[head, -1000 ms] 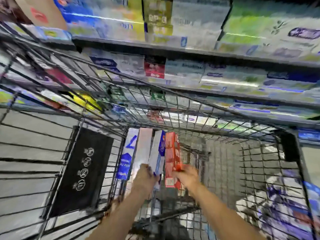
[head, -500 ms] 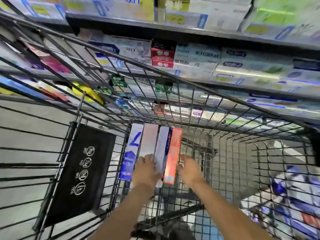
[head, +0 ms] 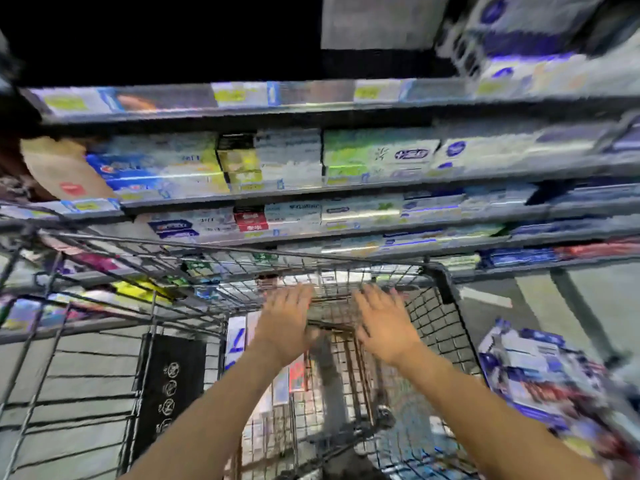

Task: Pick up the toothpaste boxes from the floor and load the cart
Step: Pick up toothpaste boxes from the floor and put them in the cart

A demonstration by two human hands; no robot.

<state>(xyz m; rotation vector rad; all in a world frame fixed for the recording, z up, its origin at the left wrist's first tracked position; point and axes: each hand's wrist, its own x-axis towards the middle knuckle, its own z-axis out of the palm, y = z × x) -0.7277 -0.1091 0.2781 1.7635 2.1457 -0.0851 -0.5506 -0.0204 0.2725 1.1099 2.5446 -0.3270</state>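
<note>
The frame is blurred by motion. A wire shopping cart (head: 446, 285) fills the lower middle. Toothpaste boxes (head: 236, 336) lie side by side on its floor at the left, mostly hidden behind my left forearm; a white and blue one shows best, and a red one (head: 297, 374) peeks out below my wrist. My left hand (head: 285, 322) and my right hand (head: 382, 323) hover above the basket with fingers spread and straight, holding nothing. More toothpaste boxes (head: 530, 372) lie in a heap on the floor outside the cart's right side.
Store shelves (head: 311, 190) packed with toothpaste boxes rise just beyond the cart. A black sign panel (head: 168, 393) hangs on the cart's left end. Grey floor tiles (head: 69, 375) show through the wires at the left.
Both hands let go of the boxes, which now lie on the cart floor, and lifted up with fingers spread. The camera tilted upward toward the shelves.
</note>
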